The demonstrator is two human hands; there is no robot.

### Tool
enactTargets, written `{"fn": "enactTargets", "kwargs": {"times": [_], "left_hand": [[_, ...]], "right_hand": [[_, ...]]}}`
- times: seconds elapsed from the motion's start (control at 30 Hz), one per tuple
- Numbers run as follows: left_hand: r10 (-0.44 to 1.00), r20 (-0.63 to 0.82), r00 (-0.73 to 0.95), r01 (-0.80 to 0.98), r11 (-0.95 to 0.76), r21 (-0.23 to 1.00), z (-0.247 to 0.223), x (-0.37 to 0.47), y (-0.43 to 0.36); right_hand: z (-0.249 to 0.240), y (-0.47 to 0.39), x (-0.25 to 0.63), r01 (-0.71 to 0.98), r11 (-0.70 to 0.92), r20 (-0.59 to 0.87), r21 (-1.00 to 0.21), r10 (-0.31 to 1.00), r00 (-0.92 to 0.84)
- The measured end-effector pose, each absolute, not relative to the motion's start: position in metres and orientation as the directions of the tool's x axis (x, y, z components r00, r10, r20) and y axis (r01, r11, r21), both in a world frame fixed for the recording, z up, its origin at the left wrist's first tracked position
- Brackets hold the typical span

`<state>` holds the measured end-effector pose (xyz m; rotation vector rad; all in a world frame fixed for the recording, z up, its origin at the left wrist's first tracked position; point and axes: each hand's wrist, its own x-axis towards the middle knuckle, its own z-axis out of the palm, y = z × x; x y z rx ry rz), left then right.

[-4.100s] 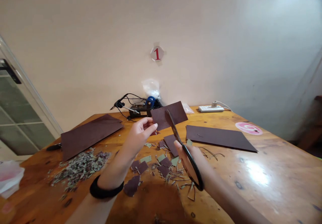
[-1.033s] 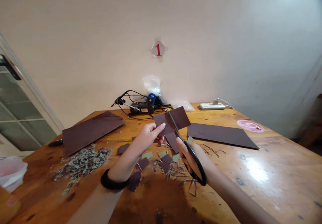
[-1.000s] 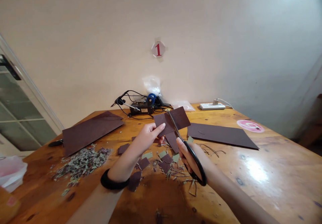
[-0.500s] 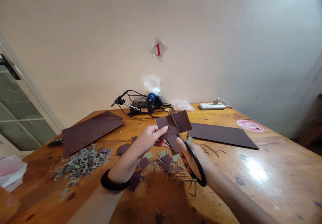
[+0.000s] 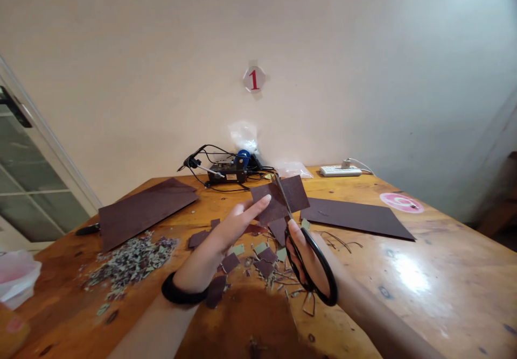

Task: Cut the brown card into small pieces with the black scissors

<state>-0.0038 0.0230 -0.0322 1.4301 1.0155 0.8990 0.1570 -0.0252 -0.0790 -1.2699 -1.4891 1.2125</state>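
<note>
My left hand, with a black band at the wrist, pinches a dark maroon sheet piece between thumb and fingers. In my right hand are black-handled scissors, their blades lying across the sheet piece near its middle. Beneath my hands, cut maroon and green pieces and thin strips are scattered. A heap of small shreds lies to the left. Large maroon sheets rest at the left, and another large sheet lies at the right.
At the table's back are a black device with cables, a clear plastic bag and a white power strip. A pink round sticker is at the right, a white bag at the left edge.
My right hand and the scissor handles have shifted slightly right and down, and the handle loops are spread wider. My left thumb has moved a little up the sheet piece.
</note>
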Motion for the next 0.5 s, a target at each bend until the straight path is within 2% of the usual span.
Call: {"fn": "enactTargets", "kwargs": {"times": [0.13,0.23,0.37,0.5], "left_hand": [[0.888,0.036,0.458,-0.129,0.027,0.991,-0.038,-0.011,0.008],[0.891,0.068,0.448,-0.241,0.047,0.969,-0.044,-0.017,-0.008],[0.903,0.041,0.428,-0.208,0.054,0.977,-0.040,-0.017,-0.015],[0.941,0.036,0.336,-0.087,-0.007,0.996,-0.031,-0.012,-0.004]], "right_hand": [[-0.077,-0.035,0.152,-0.056,-0.075,-0.052,-0.996,0.939,-0.340],[-0.075,-0.040,0.148,-0.132,-0.114,-0.037,-0.985,0.876,-0.482],[-0.072,-0.043,0.145,-0.137,-0.157,-0.069,-0.978,0.864,-0.500],[-0.071,-0.039,0.148,0.036,-0.002,-0.013,-0.999,0.950,-0.311]]}}
